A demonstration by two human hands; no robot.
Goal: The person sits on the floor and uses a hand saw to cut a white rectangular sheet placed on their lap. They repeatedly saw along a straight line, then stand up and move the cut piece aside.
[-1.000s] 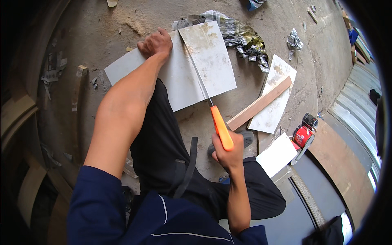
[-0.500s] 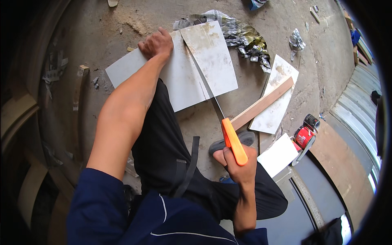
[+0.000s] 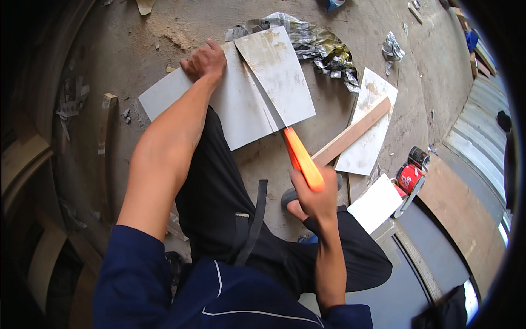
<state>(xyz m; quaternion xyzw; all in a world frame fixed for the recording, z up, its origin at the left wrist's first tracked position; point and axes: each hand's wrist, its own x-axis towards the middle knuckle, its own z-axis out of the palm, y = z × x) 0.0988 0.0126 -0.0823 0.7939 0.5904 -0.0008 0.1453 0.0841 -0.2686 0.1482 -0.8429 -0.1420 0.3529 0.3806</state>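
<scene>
A white board [image 3: 233,112] lies across my left knee, with a long cut running through it from near edge to far edge. The stained section [image 3: 282,77] right of the cut sits at a slight angle to the rest. On the far edge of the board, my left hand [image 3: 205,61] is closed, fingers curled and pressing down. My right hand [image 3: 316,193] grips the orange handle of a handsaw [image 3: 302,159]. That handle is close to the board's near edge, and most of the blade is hidden in or under the cut.
Crumpled foil sheeting [image 3: 323,46] lies beyond the board. To the right, a reddish wood strip [image 3: 356,131] rests on a white offcut [image 3: 375,88]. A red and black power tool [image 3: 411,176] stands farther right. Sawdust [image 3: 170,34] covers the floor at far left.
My right hand has pushed the saw forward and away from me, so its handle is now near the board's edge and less blade shows. My left hand stays on the board.
</scene>
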